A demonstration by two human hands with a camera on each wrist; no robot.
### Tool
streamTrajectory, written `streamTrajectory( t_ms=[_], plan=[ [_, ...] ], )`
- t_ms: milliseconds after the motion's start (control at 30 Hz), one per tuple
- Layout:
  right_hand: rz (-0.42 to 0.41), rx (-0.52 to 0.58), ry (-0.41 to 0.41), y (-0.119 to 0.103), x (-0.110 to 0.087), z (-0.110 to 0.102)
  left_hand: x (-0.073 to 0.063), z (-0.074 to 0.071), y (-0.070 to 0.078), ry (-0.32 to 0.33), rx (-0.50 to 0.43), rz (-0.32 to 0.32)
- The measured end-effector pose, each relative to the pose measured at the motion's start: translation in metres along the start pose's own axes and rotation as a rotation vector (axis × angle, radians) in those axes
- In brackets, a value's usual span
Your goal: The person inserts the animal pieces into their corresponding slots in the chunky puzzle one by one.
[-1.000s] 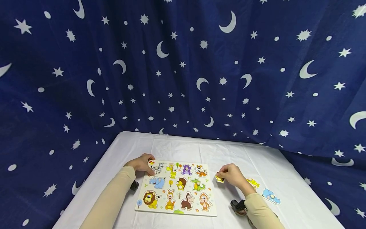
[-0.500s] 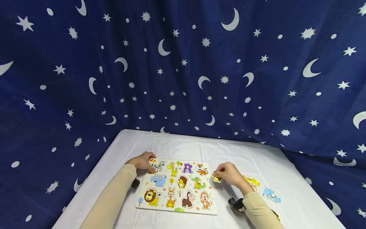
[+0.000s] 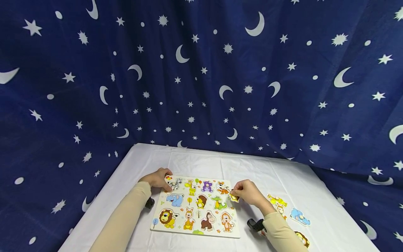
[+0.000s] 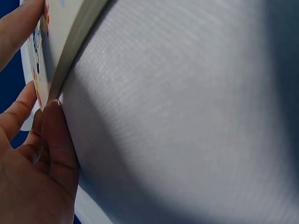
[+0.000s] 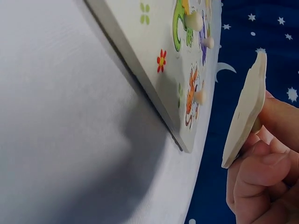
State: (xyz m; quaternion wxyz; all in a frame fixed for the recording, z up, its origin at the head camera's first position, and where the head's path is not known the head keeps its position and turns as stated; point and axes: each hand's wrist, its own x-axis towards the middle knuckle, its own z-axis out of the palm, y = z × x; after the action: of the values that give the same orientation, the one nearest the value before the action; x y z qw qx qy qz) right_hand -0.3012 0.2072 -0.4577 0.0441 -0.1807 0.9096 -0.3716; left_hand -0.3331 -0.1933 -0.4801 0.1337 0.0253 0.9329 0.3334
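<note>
A wooden animal peg puzzle board [image 3: 195, 229] lies flat on the white table. My left hand [image 3: 158, 179] grips its far left corner, thumb over the top near the zebra [image 3: 175, 184], fingertips at the edge [image 4: 53, 105]. My right hand [image 3: 248, 192] pinches a small brown and yellow animal puzzle piece [image 3: 234, 197] by its knob. In the head view that piece overlaps the board's right edge, close to the tiger [image 3: 222, 188]. The right wrist view shows its plain wooden underside [image 5: 245, 112] raised above the board. Knobs stand on the tiger, bear and crocodile [image 5: 180, 23].
Right of the right forearm lie loose pieces: a yellow one [image 3: 277, 200], a kangaroo [image 3: 280, 209], a blue elephant [image 3: 300, 217] and a lion [image 3: 302, 239]. Dark wrist cameras sit below the left [image 3: 149, 203] and right [image 3: 255, 224] wrists. A blue star-patterned curtain [image 3: 201, 77] hangs behind the table.
My right hand has moved left with the puzzle piece, from beside the board to over its right edge. More loose pieces show behind the forearm. My left hand stays at the corner.
</note>
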Motion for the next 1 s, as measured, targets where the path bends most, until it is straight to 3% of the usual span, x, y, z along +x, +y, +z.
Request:
streamTrajectory(
  t_ms=[233, 633, 1000],
  plan=[
    [-0.024, 0.008, -0.012, -0.006, 0.005, 0.006, -0.002, 0.001, -0.001, 0.000, -0.002, 0.005],
    [-0.141, -0.047, -0.034, -0.020, 0.016, 0.024, 0.000, -0.001, -0.001, 0.001, -0.007, 0.003],
    [-0.169, -0.024, -0.067, -0.032, 0.025, 0.037, -0.003, 0.000, 0.000, 0.009, -0.013, 0.010]
  ],
)
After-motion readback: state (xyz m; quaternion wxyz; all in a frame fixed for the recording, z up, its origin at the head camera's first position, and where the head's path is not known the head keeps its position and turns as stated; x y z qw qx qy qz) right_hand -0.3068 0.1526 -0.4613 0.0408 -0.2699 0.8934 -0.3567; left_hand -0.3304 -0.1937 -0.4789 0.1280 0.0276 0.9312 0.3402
